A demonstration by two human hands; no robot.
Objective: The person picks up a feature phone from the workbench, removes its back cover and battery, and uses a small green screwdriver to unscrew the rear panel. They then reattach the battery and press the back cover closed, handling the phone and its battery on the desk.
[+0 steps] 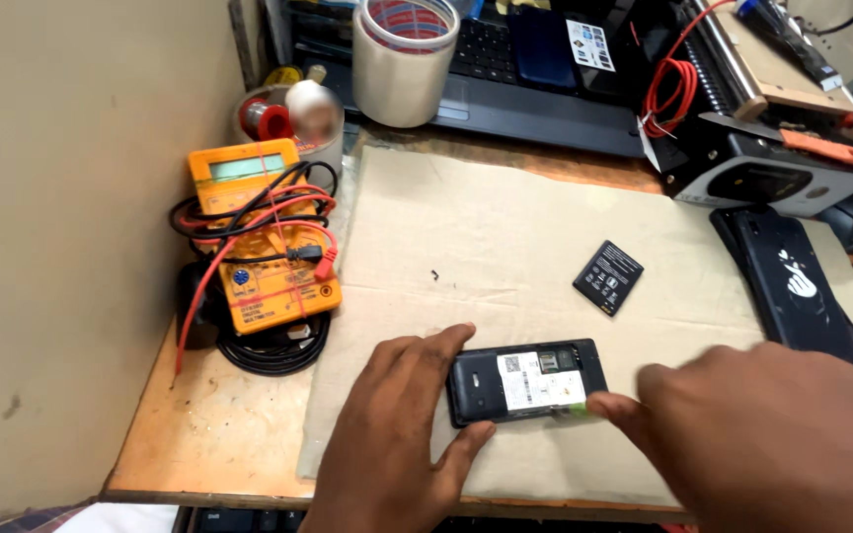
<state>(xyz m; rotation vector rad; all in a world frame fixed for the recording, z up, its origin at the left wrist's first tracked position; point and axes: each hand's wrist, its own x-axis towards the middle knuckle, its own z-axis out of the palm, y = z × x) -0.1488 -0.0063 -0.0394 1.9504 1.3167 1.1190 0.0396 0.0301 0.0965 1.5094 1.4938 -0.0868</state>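
A small black phone [520,380] lies face down on a beige cloth mat [505,227], its back cover off and a white label showing in the battery bay. My left hand [397,434] grips the phone's left end between thumb and fingers. My right hand [772,434] reaches in from the right, a fingertip touching the phone's lower right corner near a small green piece. A loose black battery [608,276] rests on the mat beyond the phone.
An orange multimeter [259,237] wrapped in red and black leads sits at the left. A roll of tape [405,59] and a laptop [535,79] stand behind. A black phone cover [787,281] lies right, beside a black device [772,178] with red wire.
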